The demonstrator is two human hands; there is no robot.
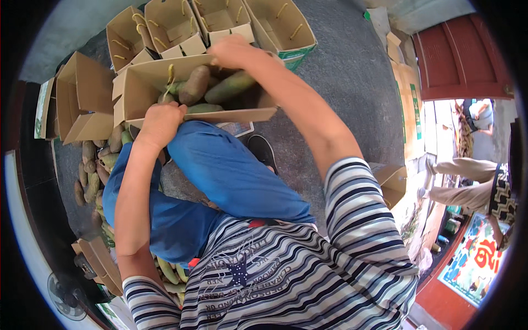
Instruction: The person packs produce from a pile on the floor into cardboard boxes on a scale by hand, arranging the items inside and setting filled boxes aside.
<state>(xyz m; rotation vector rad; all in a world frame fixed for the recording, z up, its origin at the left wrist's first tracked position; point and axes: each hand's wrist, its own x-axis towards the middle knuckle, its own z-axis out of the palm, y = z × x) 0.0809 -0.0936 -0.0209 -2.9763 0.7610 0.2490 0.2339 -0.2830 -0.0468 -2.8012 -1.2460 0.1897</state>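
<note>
An open cardboard box point(148, 82) stands in front of my knees, holding several long brown-green gourds point(195, 86). My left hand point(163, 122) is closed on the box's near edge, with a yellow rope handle point(170, 74) rising just beyond its fingers. Across the box, my right hand point(234, 50) curls over the far rim; its fingertips are partly hidden. One gourd point(232, 88) lies slanted toward the box's right end, and others are partly covered by the near wall.
Several open boxes with rope handles point(173, 27) line up behind. Another open box point(82, 99) sits at the left. Loose gourds point(91, 159) are piled on the dark floor point(352, 82) by my left leg. At the right, another person's legs point(467, 184) show near a red door point(462, 60).
</note>
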